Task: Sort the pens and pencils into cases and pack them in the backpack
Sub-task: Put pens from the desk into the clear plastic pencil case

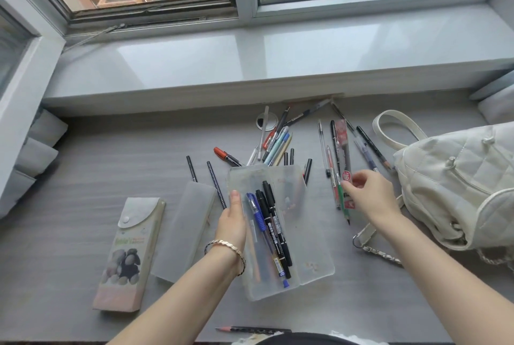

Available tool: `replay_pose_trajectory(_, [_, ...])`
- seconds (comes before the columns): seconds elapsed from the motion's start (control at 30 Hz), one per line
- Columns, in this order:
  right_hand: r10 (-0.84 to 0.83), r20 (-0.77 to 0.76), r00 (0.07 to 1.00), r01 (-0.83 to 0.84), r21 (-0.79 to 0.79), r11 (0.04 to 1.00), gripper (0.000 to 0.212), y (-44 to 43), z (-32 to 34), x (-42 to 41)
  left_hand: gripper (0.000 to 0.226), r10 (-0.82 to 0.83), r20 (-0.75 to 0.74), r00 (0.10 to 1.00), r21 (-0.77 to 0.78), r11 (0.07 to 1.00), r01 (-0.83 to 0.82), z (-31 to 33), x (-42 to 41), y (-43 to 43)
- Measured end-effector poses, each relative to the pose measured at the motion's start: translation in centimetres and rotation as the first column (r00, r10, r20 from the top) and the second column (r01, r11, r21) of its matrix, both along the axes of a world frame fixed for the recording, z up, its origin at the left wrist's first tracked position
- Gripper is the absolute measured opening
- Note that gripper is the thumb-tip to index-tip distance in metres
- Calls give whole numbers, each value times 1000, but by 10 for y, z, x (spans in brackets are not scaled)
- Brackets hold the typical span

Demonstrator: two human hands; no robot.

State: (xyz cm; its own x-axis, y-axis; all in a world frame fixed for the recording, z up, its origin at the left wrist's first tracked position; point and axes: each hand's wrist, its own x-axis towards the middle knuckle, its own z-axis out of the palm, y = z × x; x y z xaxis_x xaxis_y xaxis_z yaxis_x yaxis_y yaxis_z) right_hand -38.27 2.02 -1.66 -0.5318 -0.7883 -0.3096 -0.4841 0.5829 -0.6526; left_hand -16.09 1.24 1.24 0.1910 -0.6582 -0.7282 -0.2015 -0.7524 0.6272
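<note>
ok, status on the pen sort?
Left hand holds open clear case, four pens inside. Right hand pinching red-labelled pen from loose pile. White backpack waiting right; nothing blocking.

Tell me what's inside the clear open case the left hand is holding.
Inside the clear case: a blue pen and two black markers side by side, tips toward the person. An orange-tinted pen lies beneath; the frosted plastic blurs anything else.

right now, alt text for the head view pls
A left hand holds an open clear case with a few pens inside, while the right hand picks at loose pens on a grey desk. Two more cases lie left; a white backpack sits right, under a window.
</note>
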Motion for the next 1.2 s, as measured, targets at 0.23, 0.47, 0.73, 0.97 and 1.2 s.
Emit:
replay_pose_trajectory(0.23, [405,442,801,-380,-148,913,33,29,54,85,95,169,-305,937,93,985,-147,-11,0,0])
replay_pose_trajectory(0.47, [605,-322,728,-680,-228,697,23,39,30,118,104,153,-369,917,7,987,-162,-4,4,-2])
replay_pose_trajectory(0.73, [618,-504,603,-794,-305,526,25,31,11,122,66,204,-354,913,32,978,-206,-11,18,-8])
replay_pose_trajectory(0.97, [273,-177,946,-259,99,961,30,-35,-8,69,56,208,-165,964,8,978,-210,-19,42,-8])
replay_pose_trajectory(1.2, [63,28,998,-68,266,961,31,-43,-31,61,54,202,-147,968,-1,979,-205,-19,47,-8])
